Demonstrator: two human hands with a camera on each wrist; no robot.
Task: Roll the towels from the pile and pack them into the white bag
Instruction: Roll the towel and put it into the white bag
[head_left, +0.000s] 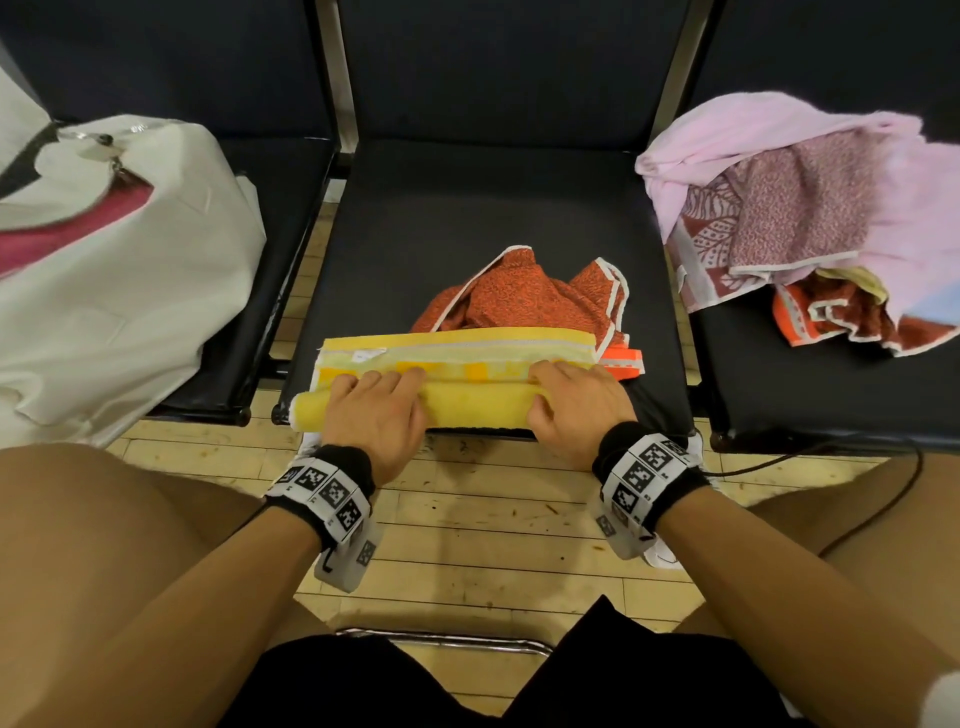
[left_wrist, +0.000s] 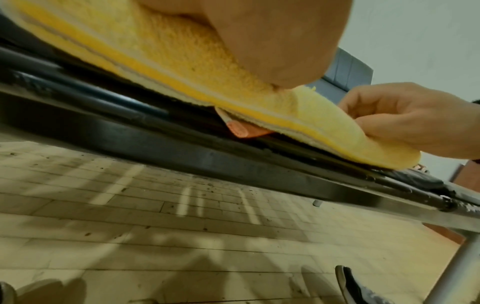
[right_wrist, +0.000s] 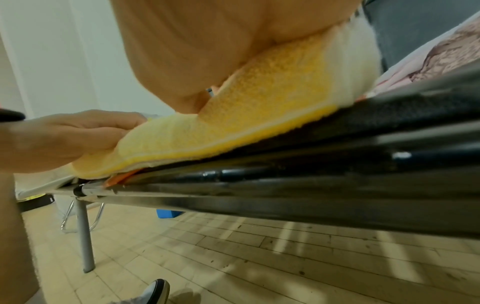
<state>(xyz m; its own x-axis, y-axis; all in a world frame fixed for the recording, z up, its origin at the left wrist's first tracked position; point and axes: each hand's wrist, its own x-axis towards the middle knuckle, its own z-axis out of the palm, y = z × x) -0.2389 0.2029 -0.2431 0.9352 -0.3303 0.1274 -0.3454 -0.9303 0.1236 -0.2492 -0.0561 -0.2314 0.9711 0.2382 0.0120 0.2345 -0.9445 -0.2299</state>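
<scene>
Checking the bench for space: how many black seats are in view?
3: the left seat under the white bag, the middle seat with the yellow towel, the right seat under the towel pile.

Black wristbands (head_left: 344, 467) on both wrists, each wrapped in a white strap of square black-and-white coded markers (head_left: 641, 475). Black shorts (head_left: 467, 680). Bare forearms. Dark white-soled shoe (left_wrist: 354, 288).
</scene>
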